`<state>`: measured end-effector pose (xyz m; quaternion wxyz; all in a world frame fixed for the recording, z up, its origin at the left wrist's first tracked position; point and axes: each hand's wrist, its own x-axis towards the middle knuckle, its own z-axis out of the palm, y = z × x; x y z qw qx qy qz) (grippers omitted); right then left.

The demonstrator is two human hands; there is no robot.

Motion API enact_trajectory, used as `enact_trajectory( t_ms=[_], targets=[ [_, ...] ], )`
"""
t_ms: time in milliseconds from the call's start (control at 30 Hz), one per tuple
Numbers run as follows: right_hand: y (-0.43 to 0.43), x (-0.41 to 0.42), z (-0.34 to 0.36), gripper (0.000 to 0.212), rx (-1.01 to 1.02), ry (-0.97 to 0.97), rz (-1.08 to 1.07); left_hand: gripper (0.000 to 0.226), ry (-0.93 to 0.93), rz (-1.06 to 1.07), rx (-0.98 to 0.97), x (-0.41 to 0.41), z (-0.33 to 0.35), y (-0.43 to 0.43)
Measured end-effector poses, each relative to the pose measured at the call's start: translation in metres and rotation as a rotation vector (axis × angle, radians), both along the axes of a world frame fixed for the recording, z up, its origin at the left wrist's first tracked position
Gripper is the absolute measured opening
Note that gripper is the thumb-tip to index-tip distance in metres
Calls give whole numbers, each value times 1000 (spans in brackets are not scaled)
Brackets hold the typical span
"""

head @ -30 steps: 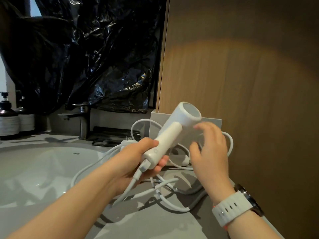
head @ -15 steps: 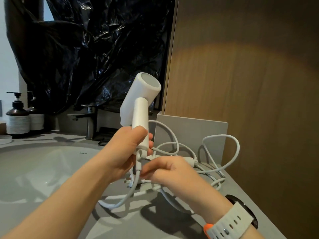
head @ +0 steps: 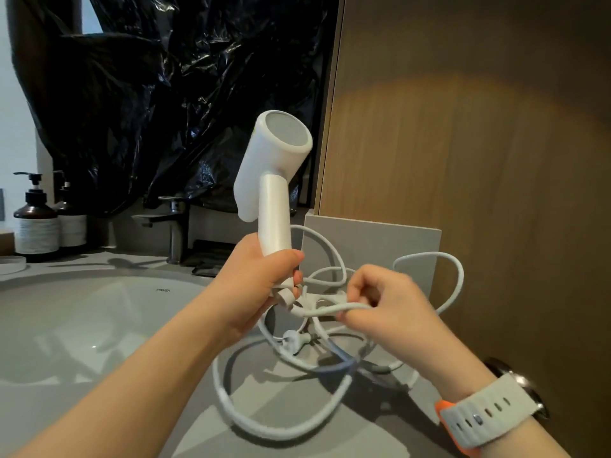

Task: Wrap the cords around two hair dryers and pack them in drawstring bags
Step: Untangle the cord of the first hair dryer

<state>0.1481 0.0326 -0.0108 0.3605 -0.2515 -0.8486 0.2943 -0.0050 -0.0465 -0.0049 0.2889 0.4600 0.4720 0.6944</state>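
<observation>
The fingers of the left hand are clenched round the handle of the white hair dryer, which stands upright at mid-frame with its round end facing the upper right. Just right of it, the right hand pinches the white cord close to the handle's base. The rest of the cord lies in loose loops on the grey desk below, its plug among them. A sink fills the lower left, with a faucet and two pump bottles behind it.
</observation>
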Motion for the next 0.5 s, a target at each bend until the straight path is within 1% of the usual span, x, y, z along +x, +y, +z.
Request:
enact_trajectory(
  t_ms=[33,100,167,233,300,367,400,467,500],
  targets=[
    [9,6,0,25,36,30,-71,10,13,8,-1,-1,-1,0],
    [29,21,1,26,73,182,-247,11,65,40,0,-5,0,-1],
    [44,33,1,26,15,319,-346,16,126,98,-11,-11,-1,-1],
    [48,33,-1,19,-59,306,-329,24,180,168,-49,-16,-3,-1],
    [47,29,-5,16,-80,295,-300,25,276,248,-103,-18,-5,0],
    [47,28,-6,25,-124,305,-298,24,343,298,-131,-17,-9,1],
    [47,29,-6,32,-154,279,-308,23,349,299,-128,-14,-10,3],
    [47,34,-5,45,-216,236,-332,22,327,270,-105,-8,-13,6],
    [48,36,-5,51,-227,254,-346,22,314,260,-94,-5,-14,7]
  ],
)
